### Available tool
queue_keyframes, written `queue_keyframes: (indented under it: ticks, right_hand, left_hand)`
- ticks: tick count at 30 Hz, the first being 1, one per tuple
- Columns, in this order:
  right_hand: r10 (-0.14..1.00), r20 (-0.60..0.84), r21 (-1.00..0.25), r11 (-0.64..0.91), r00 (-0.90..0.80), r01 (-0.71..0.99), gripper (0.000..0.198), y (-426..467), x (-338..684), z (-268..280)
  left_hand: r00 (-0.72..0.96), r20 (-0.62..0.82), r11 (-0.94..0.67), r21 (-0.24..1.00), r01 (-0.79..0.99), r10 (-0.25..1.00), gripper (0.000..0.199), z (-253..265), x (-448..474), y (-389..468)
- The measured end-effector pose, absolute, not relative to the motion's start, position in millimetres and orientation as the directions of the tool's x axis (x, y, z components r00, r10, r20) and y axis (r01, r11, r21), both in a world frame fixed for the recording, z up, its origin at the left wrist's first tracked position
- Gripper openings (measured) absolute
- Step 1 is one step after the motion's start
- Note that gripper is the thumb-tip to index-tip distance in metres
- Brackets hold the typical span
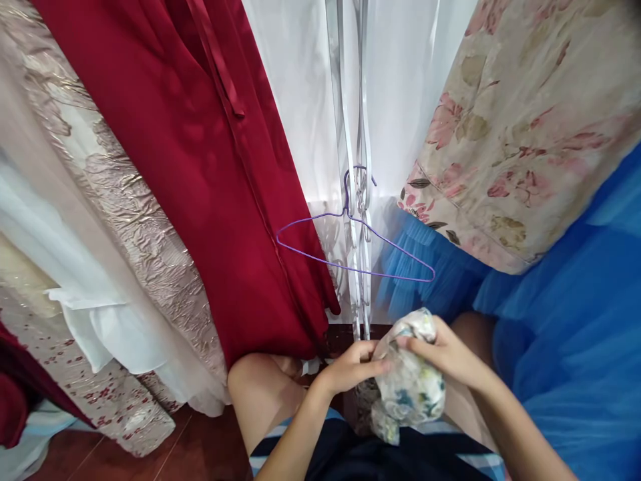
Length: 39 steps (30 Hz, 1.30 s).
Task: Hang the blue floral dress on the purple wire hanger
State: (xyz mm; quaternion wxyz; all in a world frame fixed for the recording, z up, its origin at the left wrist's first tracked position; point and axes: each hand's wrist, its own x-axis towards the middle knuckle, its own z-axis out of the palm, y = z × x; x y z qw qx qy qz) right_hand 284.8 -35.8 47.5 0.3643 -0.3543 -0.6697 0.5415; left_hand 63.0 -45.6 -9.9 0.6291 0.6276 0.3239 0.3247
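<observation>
A bunched piece of thin white cloth (413, 394) with a blue, green and yellow print is gathered between both hands, above my lap. My left hand (353, 367) pinches its left edge with thumb and fingers. On the upper right side, my right hand (441, 347) grips the same cloth, thumb on top and the other fingers partly hidden behind it. What kind of garment it is, I cannot tell. Just beyond the hands hangs a bare purple hanger (355, 270), its hook caught among white ribbons (364, 133).
A long dark red dress (200, 153) hangs at left, with pale textured gowns (135, 214) beyond it. White fabric (300, 80) hangs behind the hanger. At right are a floral dress (505, 153) and blue tulle (565, 354). Reddish tiled floor (195, 447) shows lower left.
</observation>
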Motion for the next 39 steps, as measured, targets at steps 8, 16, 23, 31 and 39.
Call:
queue_keyframes:
  ticks: [8,16,23,31,39]
  right_hand:
    - [0.866,0.452,-0.857,0.488,-0.214,0.165,0.024,48,352,112]
    - [0.837,0.229,-0.969,0.150,-0.497,-0.194,0.026,115,289,136]
    - [0.825,0.188,-0.949,0.013,-0.533,-0.316,0.036,94,282,133]
    - [0.828,0.111,-0.982,0.006,-0.550,-0.188,0.049,91,294,148]
    - [0.821,0.047,-0.978,-0.077,-0.569,-0.191,0.047,82,293,151]
  left_hand:
    - [0.261,0.164,-0.205,0.969,0.141,0.951,0.027,0,53,-49]
    - [0.203,0.045,0.019,0.952,-0.305,0.978,0.052,9,46,-64]
    - [0.207,-0.007,0.049,0.979,-0.199,0.978,0.046,15,-22,-54]
    - [-0.059,0.288,-0.229,0.857,0.462,0.956,0.011,52,-118,14]
    - [-0.209,0.577,-0.437,0.768,0.468,0.789,0.020,131,-116,80]
